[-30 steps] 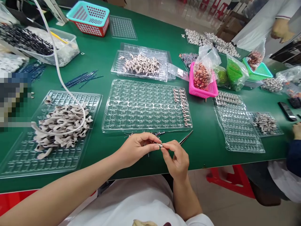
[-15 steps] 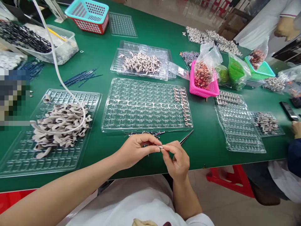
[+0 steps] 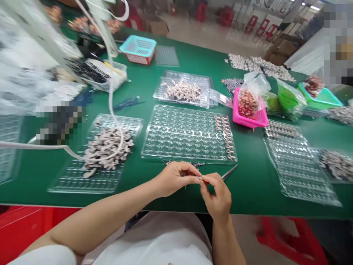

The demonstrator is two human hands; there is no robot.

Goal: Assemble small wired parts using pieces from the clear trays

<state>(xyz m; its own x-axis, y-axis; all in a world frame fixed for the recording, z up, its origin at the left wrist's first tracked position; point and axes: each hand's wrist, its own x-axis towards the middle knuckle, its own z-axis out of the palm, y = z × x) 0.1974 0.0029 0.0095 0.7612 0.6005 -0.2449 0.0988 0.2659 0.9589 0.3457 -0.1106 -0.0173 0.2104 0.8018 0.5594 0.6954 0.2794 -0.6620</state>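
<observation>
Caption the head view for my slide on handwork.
Both hands pinch a small pale piece before a partly filled clear tray, beside tweezers on a green table.

Small pale piece (image 3: 200,178), pinched between left hand (image 3: 173,179) and right hand (image 3: 218,195); mostly hidden

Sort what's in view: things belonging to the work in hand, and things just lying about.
Apparently in use:
- small pale piece, pinched between left hand and right hand
- clear tray ahead, partly filled
- pointed metal tool, nearby

Seemingly just lying about:
- pink basket
- turquoise basket
- green bag
</observation>
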